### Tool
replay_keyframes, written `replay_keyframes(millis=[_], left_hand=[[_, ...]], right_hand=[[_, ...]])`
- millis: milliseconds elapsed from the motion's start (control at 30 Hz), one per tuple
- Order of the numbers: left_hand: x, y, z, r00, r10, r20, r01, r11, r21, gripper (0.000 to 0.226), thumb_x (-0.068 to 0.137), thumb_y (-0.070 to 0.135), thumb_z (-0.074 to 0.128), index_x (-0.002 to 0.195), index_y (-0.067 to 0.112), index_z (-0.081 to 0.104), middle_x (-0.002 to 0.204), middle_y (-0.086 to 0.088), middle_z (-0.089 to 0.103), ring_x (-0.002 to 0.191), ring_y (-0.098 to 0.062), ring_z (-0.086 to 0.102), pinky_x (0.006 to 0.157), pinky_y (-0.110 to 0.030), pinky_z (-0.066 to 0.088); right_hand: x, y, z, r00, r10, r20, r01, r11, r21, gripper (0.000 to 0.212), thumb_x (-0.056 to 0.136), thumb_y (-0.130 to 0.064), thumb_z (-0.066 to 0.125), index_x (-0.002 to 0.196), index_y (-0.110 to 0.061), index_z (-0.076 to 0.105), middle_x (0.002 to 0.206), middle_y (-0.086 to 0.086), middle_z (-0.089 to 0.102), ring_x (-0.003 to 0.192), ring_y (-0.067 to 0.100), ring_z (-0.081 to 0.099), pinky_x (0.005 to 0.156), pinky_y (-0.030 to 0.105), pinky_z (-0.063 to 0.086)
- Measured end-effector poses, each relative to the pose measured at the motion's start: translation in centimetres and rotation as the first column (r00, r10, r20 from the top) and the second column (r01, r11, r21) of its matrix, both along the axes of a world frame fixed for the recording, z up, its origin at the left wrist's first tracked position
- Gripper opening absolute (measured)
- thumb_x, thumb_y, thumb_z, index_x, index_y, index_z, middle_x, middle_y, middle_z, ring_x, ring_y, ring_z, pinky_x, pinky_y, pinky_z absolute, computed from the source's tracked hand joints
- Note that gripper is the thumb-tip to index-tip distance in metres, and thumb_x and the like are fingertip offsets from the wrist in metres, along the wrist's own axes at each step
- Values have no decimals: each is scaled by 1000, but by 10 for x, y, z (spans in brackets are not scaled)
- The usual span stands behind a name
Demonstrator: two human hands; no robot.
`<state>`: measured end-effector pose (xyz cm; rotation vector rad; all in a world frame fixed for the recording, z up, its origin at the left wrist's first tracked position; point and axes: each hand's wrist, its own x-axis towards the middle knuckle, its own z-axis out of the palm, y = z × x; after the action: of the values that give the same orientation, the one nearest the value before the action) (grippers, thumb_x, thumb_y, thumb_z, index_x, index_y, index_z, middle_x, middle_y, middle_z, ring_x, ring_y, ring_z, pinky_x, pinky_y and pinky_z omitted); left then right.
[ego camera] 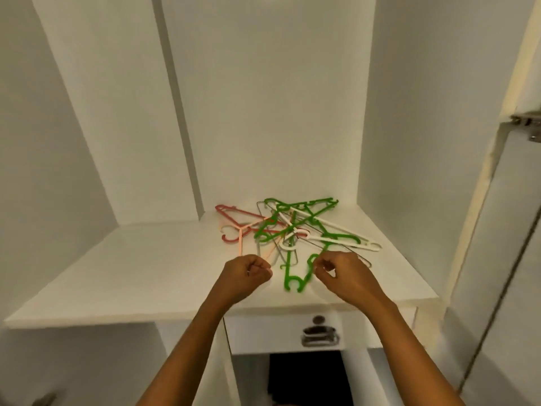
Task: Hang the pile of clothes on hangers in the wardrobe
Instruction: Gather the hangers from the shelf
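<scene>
- Hangers (295,227) lie tangled on the wardrobe shelf (131,276), centre frame: light, stiff plastic and thin wire, likely to snag
- Green hanger (288,268), nearest, runs roughly top-to-bottom of frame; best lifted by its neck
- Right grip (341,275) seems to pinch it; left grip (248,273) is curled, contents unclear

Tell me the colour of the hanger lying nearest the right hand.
Green; the hanger by the right hand shows best in the head view.
</scene>
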<state>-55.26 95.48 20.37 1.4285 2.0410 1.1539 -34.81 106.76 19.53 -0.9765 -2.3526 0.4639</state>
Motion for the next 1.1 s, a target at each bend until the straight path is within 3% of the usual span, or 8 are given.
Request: replay_keyframes(millis=[133, 267, 367, 533, 633, 767, 900, 1100], left_hand=[[-53, 57, 0, 995, -60, -85, 58, 998, -21, 17, 83, 20, 70, 98, 13, 67, 83, 8, 63, 82, -9, 58, 63, -6, 39], [-80, 110, -15, 929, -218, -301, 190, 974, -119, 60, 80, 35, 72, 132, 17, 47, 135, 0, 49, 124, -16, 44, 97, -20, 35], [-82, 143, -27, 807, -292, -514, 206, 954, -218, 78, 81, 47, 67, 145, 20, 31, 151, -1, 33, 138, -19, 29, 110, -30, 24], [-81, 186, -36, 669, -252, -699, 68, 957, -281, 57, 89, 51, 53, 128, 9, 47, 126, -10, 56, 117, -25, 52, 96, -35, 39], [-85, 197, -33, 598, -283, -749, 87, 953, -290, 32, 96, 36, 46, 115, 11, 54, 112, -8, 63, 102, -22, 59, 86, -33, 44], [-95, 205, -30, 543, -164, -824, 129, 985, -112, 27, 100, 29, 38, 112, 14, 57, 108, -4, 63, 99, -20, 60, 90, -32, 42], [-103, 201, -23, 630, -41, -775, 166, 983, 83, 25, 99, 24, 40, 113, 14, 58, 103, -6, 66, 93, -24, 62, 82, -34, 45], [-114, 190, -17, 769, 22, -639, 114, 979, 172, 15, 99, 23, 42, 101, 13, 54, 77, 1, 56, 69, -21, 58, 64, -33, 45]], right_hand=[[-37, 33, -4, 997, -74, 24, 75, 997, -31, 16, 89, -30, 59, 100, -24, 68, 98, -6, 68, 91, 10, 62, 74, 28, 50], [-56, 65, -15, 982, -146, 121, 155, 986, -61, 30, 87, -30, 61, 116, -21, 62, 118, 0, 61, 107, 18, 57, 87, 30, 46], [-66, 85, -21, 967, -174, 188, 187, 981, -49, 38, 86, -29, 63, 122, -18, 58, 124, 4, 56, 113, 19, 52, 93, 30, 43], [-76, 117, -27, 942, -162, 295, 179, 983, -33, 46, 87, -28, 62, 130, -15, 50, 132, 6, 49, 119, 22, 47, 97, 30, 40], [-80, 133, -25, 935, -144, 326, 170, 984, -54, 51, 88, -29, 60, 135, -15, 45, 136, 6, 47, 122, 22, 46, 99, 30, 39], [-87, 146, -30, 910, -164, 382, 172, 985, 12, 43, 93, -25, 51, 135, -17, 44, 132, 7, 52, 118, 24, 50, 97, 33, 40], [-92, 153, -34, 908, -223, 356, 200, 975, 102, 33, 94, -18, 45, 126, -17, 53, 116, 9, 61, 106, 26, 53, 88, 36, 43], [-93, 159, -29, 935, -275, 223, 250, 959, 133, 20, 95, -15, 44, 107, -12, 59, 100, 9, 62, 91, 26, 57, 68, 31, 43]])
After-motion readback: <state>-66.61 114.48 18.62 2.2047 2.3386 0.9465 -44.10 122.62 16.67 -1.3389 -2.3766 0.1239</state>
